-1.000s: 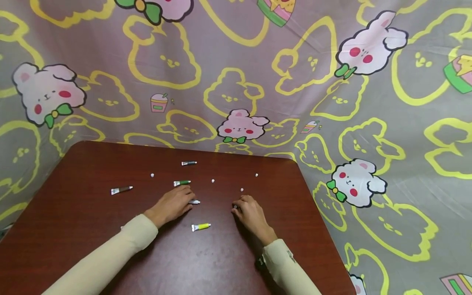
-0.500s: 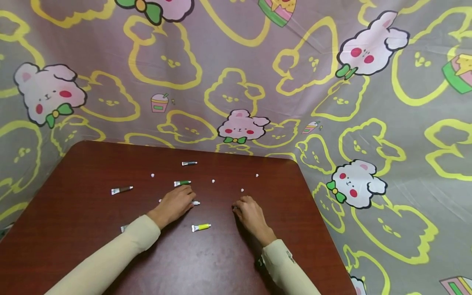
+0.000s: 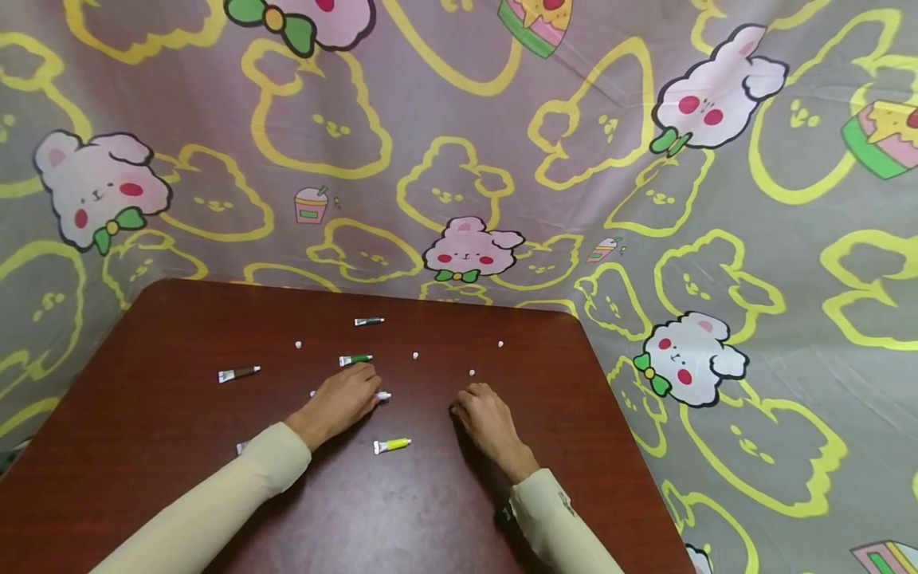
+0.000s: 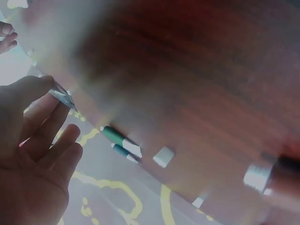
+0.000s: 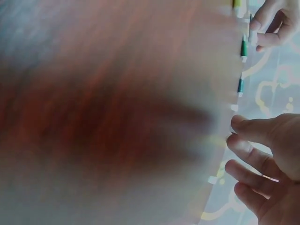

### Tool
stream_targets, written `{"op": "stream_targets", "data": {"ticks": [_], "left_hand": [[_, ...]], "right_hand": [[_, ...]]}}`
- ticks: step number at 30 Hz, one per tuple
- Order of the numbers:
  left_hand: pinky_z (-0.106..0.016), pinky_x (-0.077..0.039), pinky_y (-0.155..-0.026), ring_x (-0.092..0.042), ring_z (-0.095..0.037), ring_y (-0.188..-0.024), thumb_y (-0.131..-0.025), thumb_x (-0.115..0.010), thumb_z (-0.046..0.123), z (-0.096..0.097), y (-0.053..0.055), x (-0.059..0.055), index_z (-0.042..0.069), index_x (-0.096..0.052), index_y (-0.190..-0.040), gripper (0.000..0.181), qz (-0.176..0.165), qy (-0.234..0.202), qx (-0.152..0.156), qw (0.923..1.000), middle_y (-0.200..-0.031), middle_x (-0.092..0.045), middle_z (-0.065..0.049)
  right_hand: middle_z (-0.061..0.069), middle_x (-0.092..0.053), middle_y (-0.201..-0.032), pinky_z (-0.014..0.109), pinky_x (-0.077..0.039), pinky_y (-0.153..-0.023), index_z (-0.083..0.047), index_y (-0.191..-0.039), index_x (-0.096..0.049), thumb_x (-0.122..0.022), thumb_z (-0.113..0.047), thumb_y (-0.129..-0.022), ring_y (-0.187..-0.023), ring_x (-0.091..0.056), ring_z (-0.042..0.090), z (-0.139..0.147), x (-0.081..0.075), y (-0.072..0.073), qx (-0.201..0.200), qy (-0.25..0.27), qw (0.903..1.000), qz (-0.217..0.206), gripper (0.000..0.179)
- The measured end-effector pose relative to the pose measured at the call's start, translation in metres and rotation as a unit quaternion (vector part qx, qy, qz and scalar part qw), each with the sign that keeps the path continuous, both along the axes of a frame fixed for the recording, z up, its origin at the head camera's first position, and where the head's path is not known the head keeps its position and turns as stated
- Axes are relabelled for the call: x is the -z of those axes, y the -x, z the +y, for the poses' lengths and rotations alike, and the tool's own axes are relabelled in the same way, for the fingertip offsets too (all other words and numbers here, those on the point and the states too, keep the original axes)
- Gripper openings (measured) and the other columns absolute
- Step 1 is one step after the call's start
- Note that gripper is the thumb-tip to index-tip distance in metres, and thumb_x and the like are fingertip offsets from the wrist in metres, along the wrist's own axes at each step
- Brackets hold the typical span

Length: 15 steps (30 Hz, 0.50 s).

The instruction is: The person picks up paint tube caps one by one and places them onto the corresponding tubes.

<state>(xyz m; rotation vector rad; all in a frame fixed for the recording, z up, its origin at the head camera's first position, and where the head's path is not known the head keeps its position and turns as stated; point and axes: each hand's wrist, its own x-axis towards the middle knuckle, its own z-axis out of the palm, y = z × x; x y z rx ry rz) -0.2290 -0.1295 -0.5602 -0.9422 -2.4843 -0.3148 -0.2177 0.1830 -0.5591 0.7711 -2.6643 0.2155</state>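
At the left of the reddish-brown table (image 3: 179, 319) lies a brown tube (image 3: 240, 373), and nearer the person a grey-ended tube (image 3: 241, 448) shows partly behind the left sleeve (image 3: 268, 462). A far white cap (image 3: 298, 344) comes next, then a second white cap (image 3: 311, 394) just beside the left hand (image 3: 340, 402). This hand pinches a silvery tube (image 4: 61, 93) between thumb and fingers, its white end poking out to the right. Just beyond the hand lies a green tube (image 3: 355, 360), with a dark tube (image 3: 369, 321) farther back and a yellow tube (image 3: 392, 446) nearer the person. Rightward, a third white cap (image 3: 415, 355) precedes a fourth white cap (image 3: 472, 372), just beyond the right hand (image 3: 490, 420), whose thumb and forefinger pinch a small pale piece (image 5: 233, 131), mostly hidden. A fifth white cap (image 3: 500, 344) sits farthest right.
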Motion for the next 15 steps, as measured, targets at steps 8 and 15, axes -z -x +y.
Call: {"op": "stream_targets", "data": {"ticks": [8,15], "left_hand": [[-0.041,-0.063,-0.082,-0.071,-0.026,-0.095,-0.085,-0.084,0.008,-0.002,-0.004,-0.016,0.011,-0.062,-0.084,0.023,-0.029,0.002,0.009,0.9995,-0.091,-0.069,-0.006],[-0.037,-0.060,-0.070,-0.066,-0.021,-0.086,-0.088,-0.084,0.011,-0.003,-0.009,-0.029,0.013,-0.064,-0.088,0.020,-0.037,0.003,0.018,0.9992,-0.089,-0.067,-0.002]], "right_hand": [[0.001,-0.079,-0.097,0.041,-0.063,-0.081,-0.015,-0.095,-0.080,-0.084,-0.016,-0.094,-0.100,-0.073,0.022,-0.005,-0.019,-0.002,-0.013,0.020,0.9995,-0.021,0.005],[0.003,-0.080,-0.100,0.044,-0.064,-0.075,-0.017,-0.098,-0.081,-0.084,-0.013,-0.094,-0.102,-0.075,0.023,-0.011,-0.031,-0.006,-0.010,0.043,0.9986,-0.028,0.006]]}}
